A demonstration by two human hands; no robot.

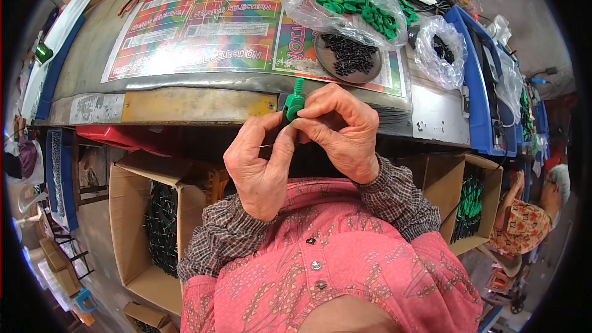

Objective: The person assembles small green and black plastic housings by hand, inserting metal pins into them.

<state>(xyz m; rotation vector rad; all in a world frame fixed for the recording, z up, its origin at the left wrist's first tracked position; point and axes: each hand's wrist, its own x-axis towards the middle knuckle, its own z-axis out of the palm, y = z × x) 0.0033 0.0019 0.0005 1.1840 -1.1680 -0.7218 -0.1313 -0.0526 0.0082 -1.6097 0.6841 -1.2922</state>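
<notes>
Green plastic part (293, 103): middle of the frame, just above centre, pinched between both hands and standing roughly upright, its ribbed end poking up past the fingertips.
Left hand (259, 160): thumb and forefinger closed on the lower left side of the green plastic part; a thin wire (271, 145) runs across by its thumb.
Right hand (342, 132): fingers curled and clamped on the right side of the part, touching the left hand's fingertips.
Hands together: held in front of the bench (185, 106) edge, above the pink shirt (333, 265).
Bag of green parts (345, 0): clear plastic, upper centre-right on the bench, well apart from the hands.
Dark round dish (347, 57): just below that bag, heaped with small black pieces, near the hands.
Second clear bag (441, 49): upper right, holding black pieces.
Printed colourful sheet (203, 24): covers the bench top, upper centre.
Cardboard boxes: one lower left (132, 222), one right (472, 203), both under the bench with green-and-dark items inside.
Another person (530, 216): far right edge, seated.
</notes>
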